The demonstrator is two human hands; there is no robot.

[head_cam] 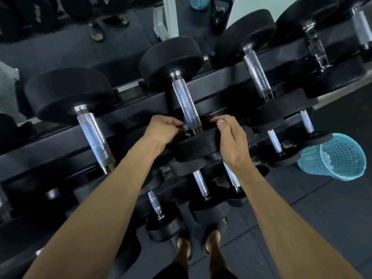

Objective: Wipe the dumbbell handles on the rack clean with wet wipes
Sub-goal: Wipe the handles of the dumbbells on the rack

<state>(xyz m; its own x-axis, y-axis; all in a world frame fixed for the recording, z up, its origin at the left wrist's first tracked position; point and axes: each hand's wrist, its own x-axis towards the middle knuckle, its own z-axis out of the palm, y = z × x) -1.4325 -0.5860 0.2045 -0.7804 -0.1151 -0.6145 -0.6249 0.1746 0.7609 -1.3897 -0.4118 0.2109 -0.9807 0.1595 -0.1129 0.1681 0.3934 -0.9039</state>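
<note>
A black dumbbell with a knurled chrome handle [184,103] lies on the top tier of the black rack [141,109], in the middle of the view. My left hand [163,130] is at the near end of that handle and pinches a small crumpled wet wipe [185,126] against it. My right hand [231,143] rests on the dumbbell's near black head [197,147], fingers curled over its edge. More dumbbells sit to the left [93,137] and right [256,73] on the same tier.
Smaller dumbbells [200,185] fill the lower tiers below my arms. A turquoise perforated basket [338,158] with used wipes inside stands on the dark floor at the right. A kettlebell [218,15] sits behind the rack. My feet [198,246] are near the rack's base.
</note>
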